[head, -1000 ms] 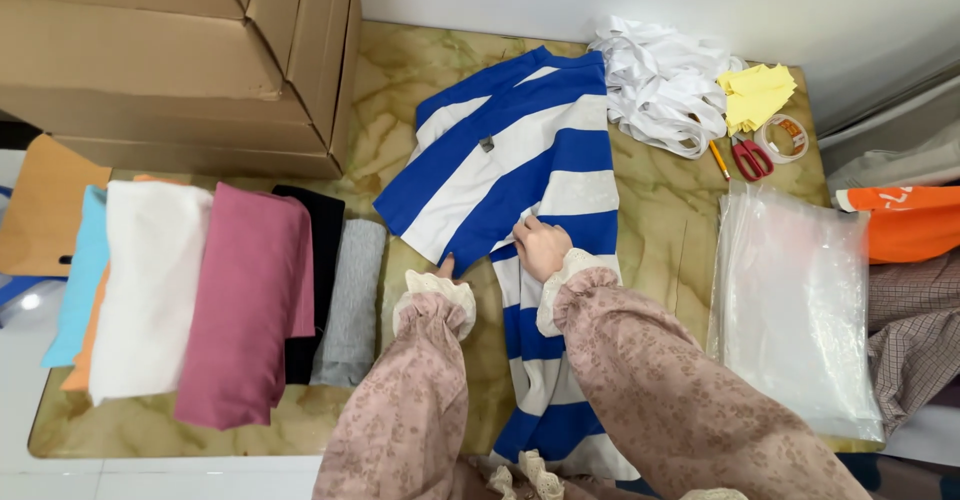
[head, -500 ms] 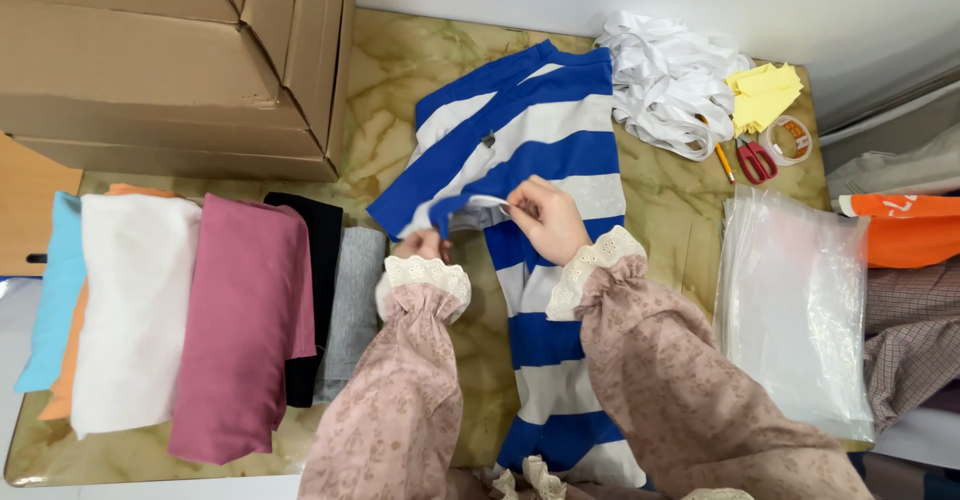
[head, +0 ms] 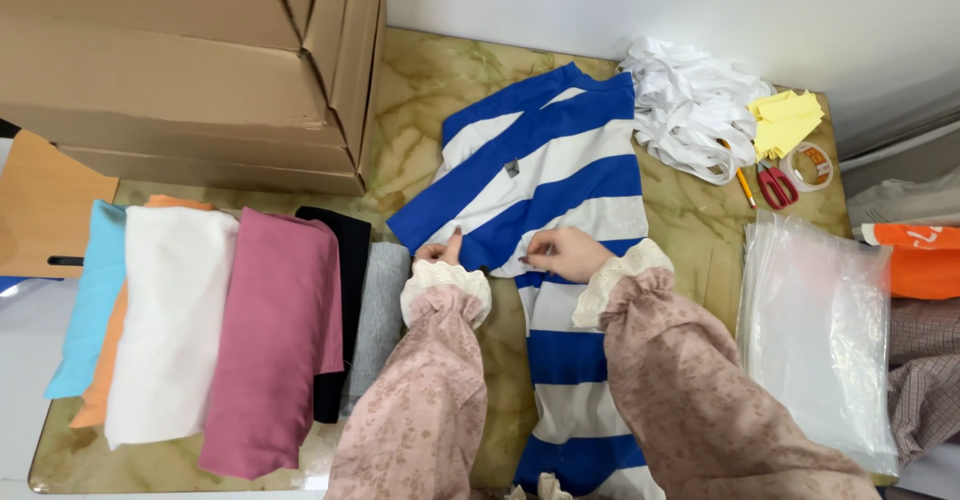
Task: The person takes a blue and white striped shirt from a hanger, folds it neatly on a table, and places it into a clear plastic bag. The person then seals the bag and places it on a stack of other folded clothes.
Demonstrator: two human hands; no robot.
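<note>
My left hand [head: 438,252] rests on the blue and white striped shirt [head: 545,175], fingers pressed together flat at the edge of the folded sleeve. It grips nothing; it only presses the cloth down. My right hand [head: 562,254] lies on the same shirt just beside the left, fingers curled in and pinching a fold of the fabric near the middle. The shirt is spread on the marbled table [head: 420,90], its upper part angled toward the far edge, its lower part running down between my sleeves.

To my left, touching side by side: a pile of folded clothes [head: 220,330] in light blue, orange, white, pink, black and grey. Cardboard boxes [head: 190,60] stand at the far left of the table. At the far right: a heap of white cloth [head: 685,110], yellow paper [head: 785,120], red scissors [head: 772,185], a roll of tape [head: 812,165]. Clear plastic bags [head: 815,330] lie stacked to my right.
</note>
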